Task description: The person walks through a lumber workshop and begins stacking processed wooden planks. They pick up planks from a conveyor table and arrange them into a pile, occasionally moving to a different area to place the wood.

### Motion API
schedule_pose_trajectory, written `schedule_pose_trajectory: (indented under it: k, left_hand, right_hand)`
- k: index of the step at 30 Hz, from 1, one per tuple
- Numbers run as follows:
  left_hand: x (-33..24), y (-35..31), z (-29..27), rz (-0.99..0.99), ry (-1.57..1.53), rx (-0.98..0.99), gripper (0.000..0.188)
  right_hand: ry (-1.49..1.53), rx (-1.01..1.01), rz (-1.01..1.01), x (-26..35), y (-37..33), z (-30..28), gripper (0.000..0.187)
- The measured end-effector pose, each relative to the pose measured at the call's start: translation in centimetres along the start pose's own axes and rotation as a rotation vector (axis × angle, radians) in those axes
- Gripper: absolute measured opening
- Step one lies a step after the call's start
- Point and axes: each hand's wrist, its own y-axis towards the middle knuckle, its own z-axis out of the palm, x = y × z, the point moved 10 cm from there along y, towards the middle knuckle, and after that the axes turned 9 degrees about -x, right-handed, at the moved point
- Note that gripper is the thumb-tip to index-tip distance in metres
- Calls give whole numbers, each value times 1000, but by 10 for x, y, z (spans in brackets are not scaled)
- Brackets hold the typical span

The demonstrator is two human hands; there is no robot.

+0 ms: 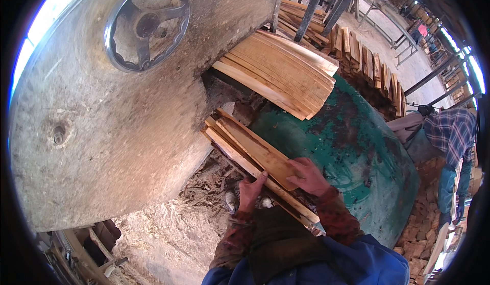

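Note:
A few wooden boards lie together at an angle in front of me, their far ends beside the big machine. My left hand (249, 193) grips the near edge of the long narrow board (236, 154), thumb on top and fingers partly hidden below. On the wider flat board (265, 150) next to it, my right hand (309, 176) closes over the near end. Beyond them, a row of similar boards (278, 68) rests against one another on the green metal table (352, 147).
The machine's pale, dusty housing (132, 127) fills the left, with a metal handwheel (147, 25). Stacked wood (365, 60) lines the far side. At right stands a person in a plaid shirt (450, 129), near piled wood blocks (421, 218). Sawdust (163, 234) covers the floor below.

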Motion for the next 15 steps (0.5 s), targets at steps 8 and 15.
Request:
schedule_pose_trajectory:
  k: [8,15]
  left_hand:
    - [-9,1,4,32,-4,-7,50]
    - [-20,-2,3,110,-10,-39,51]
  right_hand:
    - [9,-86,-80,8,6,29,73]
    - [-126,-66,-130,17,8,41,71]
